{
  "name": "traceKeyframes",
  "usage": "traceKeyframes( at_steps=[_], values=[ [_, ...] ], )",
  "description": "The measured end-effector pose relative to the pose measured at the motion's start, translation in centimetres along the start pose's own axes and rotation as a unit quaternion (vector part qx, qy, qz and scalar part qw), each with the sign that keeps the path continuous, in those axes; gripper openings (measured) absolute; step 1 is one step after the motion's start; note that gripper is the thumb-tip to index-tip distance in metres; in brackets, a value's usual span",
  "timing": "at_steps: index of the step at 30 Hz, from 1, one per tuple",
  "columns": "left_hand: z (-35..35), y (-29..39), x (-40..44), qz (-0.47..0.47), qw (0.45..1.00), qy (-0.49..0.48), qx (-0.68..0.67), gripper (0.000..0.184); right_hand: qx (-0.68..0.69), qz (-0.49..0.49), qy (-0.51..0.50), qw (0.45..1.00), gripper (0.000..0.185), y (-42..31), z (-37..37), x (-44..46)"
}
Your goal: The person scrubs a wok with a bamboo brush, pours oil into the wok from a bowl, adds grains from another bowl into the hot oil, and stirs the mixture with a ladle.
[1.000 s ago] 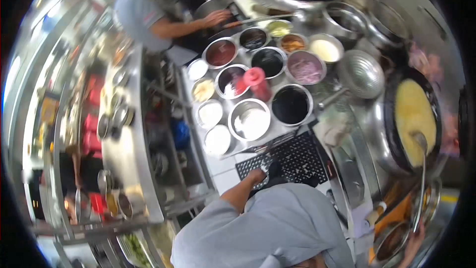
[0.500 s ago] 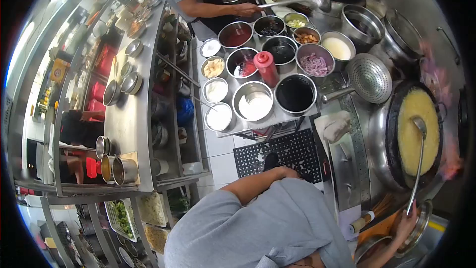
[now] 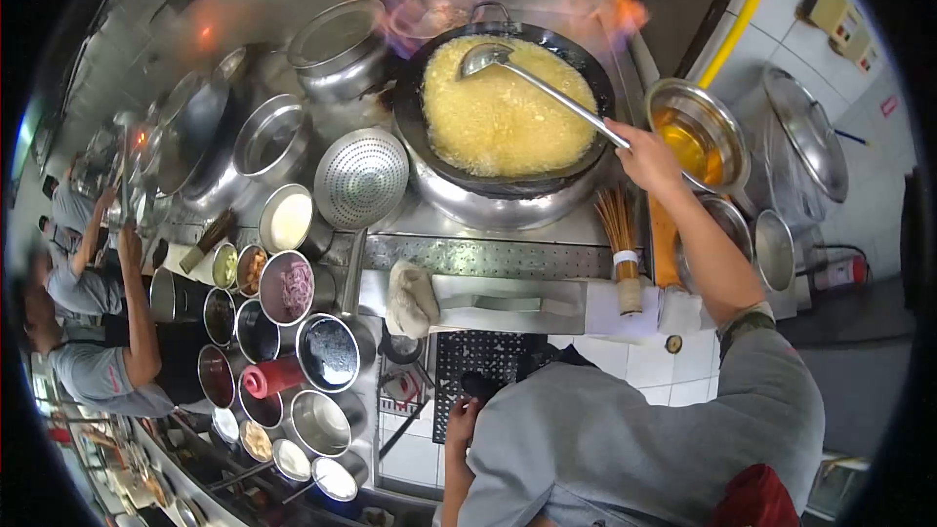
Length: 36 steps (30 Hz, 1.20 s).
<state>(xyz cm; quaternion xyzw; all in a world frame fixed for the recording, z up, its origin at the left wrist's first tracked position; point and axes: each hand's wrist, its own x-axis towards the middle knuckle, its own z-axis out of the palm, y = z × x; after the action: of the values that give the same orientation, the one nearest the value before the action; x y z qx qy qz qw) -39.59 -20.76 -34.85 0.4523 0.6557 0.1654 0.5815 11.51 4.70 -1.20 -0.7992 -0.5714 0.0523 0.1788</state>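
My right hand is closed around the end of a long-handled metal ladle. The ladle's bowl lies tilted in foamy yellow liquid, toward the far side of a large black wok. My left hand hangs low beside my body, over the floor mat. Its fingers look curled, and I cannot make out whether they hold anything. To the wok's left lies a perforated metal strainer, its handle pointing toward me.
Flames rise behind the wok. A bamboo brush, folded cloth and metal bowl of yellow oil are near. Left stand several ingredient pots, one with sliced onion, and a red bottle. A co-worker stands farther left.
My view has swung right, bringing the wok to the upper middle and the co-worker to the left. My right hand still grips the ladle in the wok. My left hand has come into view.
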Motion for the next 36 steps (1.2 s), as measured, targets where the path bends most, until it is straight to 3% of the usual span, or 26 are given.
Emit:
traceKeyframes(
  at_steps=[3, 6, 8, 10, 11, 15, 18, 20, 22, 23, 26, 28, 31, 34, 36],
  values=[
    [-0.5, -8.9, 0.7, 0.067, 0.995, 0.064, 0.037, 0.036, 0.001, -0.021, 0.019, 1.000, 0.050, 1.3, -0.4, -0.4],
    [-3.5, -4.4, -2.5, -0.109, 0.993, -0.023, 0.043, 0.030, -0.004, -0.026, 0.005, 1.000, 0.049, 2.6, -1.3, -0.8],
    [-3.2, -6.0, -3.8, -0.071, 0.994, 0.033, -0.076, 0.025, -0.029, -0.029, 0.003, 0.999, 0.049, 3.4, -2.3, -1.7],
    [-2.5, -14.5, -3.4, 0.010, 0.972, 0.041, -0.230, 0.024, -0.023, -0.011, -0.009, 1.000, 0.049, 2.2, -4.3, -3.3],
    [-1.9, -18.1, -2.8, 0.054, 0.984, 0.056, -0.159, 0.022, -0.023, -0.001, -0.019, 1.000, 0.049, 1.8, -5.3, -4.1],
    [-3.4, -15.7, -4.5, 0.059, 0.995, 0.036, -0.067, 0.024, -0.032, -0.020, -0.019, 0.999, 0.048, 1.9, -8.2, -7.0],
    [-5.2, -13.5, -5.0, 0.064, 0.998, 0.023, 0.002, 0.025, -0.021, 0.074, -0.064, 0.995, 0.049, -0.3, -11.1, -8.8],
    [-3.9, -20.3, -0.3, -0.006, 0.996, 0.040, 0.083, 0.038, -0.022, 0.044, -0.065, 0.997, 0.050, -0.4, -12.6, -9.9],
    [-3.6, -20.0, 1.2, -0.139, 0.976, -0.013, 0.164, 0.046, -0.027, 0.050, -0.070, 0.996, 0.050, -0.5, -14.1, -11.1],
    [-3.4, -18.0, 0.1, -0.052, 0.995, 0.038, 0.077, 0.052, -0.030, 0.070, -0.075, 0.994, 0.050, -0.6, -14.7, -11.6],
    [-2.6, -22.1, 3.6, -0.004, 0.975, 0.032, 0.221, 0.053, -0.036, 0.071, -0.081, 0.994, 0.049, 0.3, -14.7, -12.6],
    [-2.9, -20.1, 2.4, 0.006, 0.983, 0.021, 0.185, 0.052, -0.046, 0.122, -0.106, 0.986, 0.048, -2.0, -15.2, -13.5],
    [-4.1, -14.3, -0.2, 0.052, 0.994, 0.001, 0.099, 0.046, -0.010, 0.065, -0.070, 0.995, 0.048, 0.2, -12.3, -13.7],
    [-3.2, -12.9, -1.5, -0.037, 0.994, 0.035, -0.096, 0.038, 0.028, -0.028, -0.024, 0.999, 0.048, 3.1, -8.1, -12.3],
    [-4.3, -11.1, -1.9, -0.010, 1.000, -0.015, 0.015, 0.037, 0.011, 0.027, -0.062, 0.998, 0.051, 2.0, -7.6, -11.1]
  ],
)
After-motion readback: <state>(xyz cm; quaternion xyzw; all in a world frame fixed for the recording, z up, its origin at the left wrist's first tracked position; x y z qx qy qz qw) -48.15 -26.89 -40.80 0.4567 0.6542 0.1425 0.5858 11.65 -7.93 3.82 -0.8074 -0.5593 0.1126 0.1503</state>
